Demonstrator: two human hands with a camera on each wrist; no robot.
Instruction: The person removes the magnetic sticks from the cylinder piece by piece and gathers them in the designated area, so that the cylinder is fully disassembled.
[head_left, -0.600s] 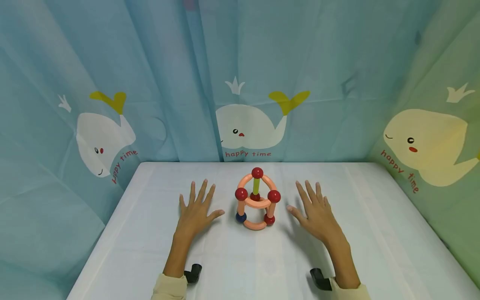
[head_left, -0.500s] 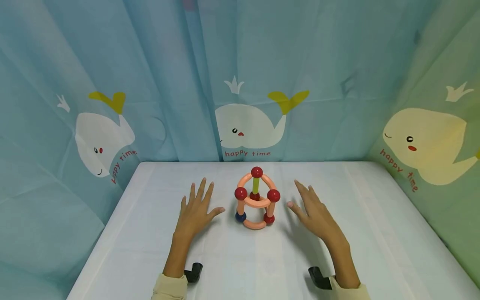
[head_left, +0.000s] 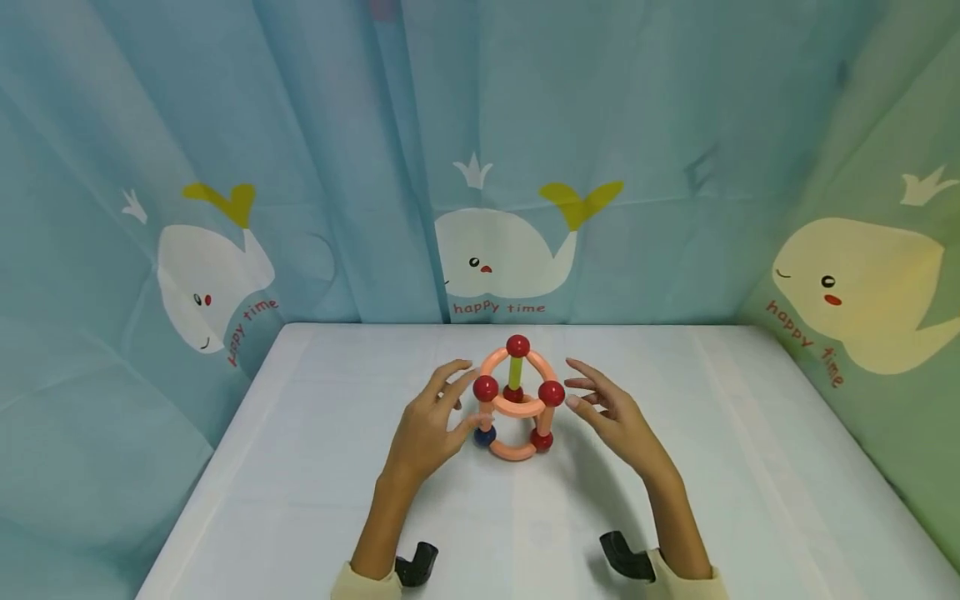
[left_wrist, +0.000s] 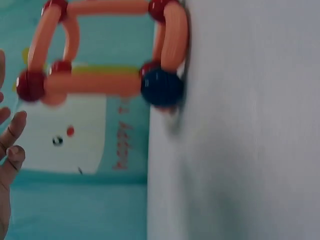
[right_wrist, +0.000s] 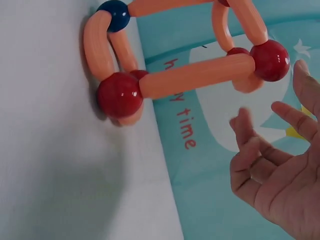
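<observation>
A toy frame of orange rods and balls point(head_left: 517, 407) stands upright on the table. Its top has red balls, a blue ball point(head_left: 484, 437) sits at the lower left, and one upright rod point(head_left: 516, 372) at the back is yellow-green. My left hand point(head_left: 422, 435) is beside its left side, fingers loosely bent; in the left wrist view a small gap separates the fingertips point(left_wrist: 16, 152) from the red ball point(left_wrist: 31, 85). On the other side, my right hand point(head_left: 624, 427) curves toward the upper right ball point(right_wrist: 270, 60) without gripping it.
A white-covered table point(head_left: 300, 500) extends to both sides of the toy. Behind it and at the sides hangs a blue-green curtain point(head_left: 360, 208) printed with whales. Black curved pieces point(head_left: 417, 564) project near both wrists.
Both hands have moved inward toward the toy, the left one farther. Their fingers, spread flat before, are now bent and turned inward. The toy stays in place.
</observation>
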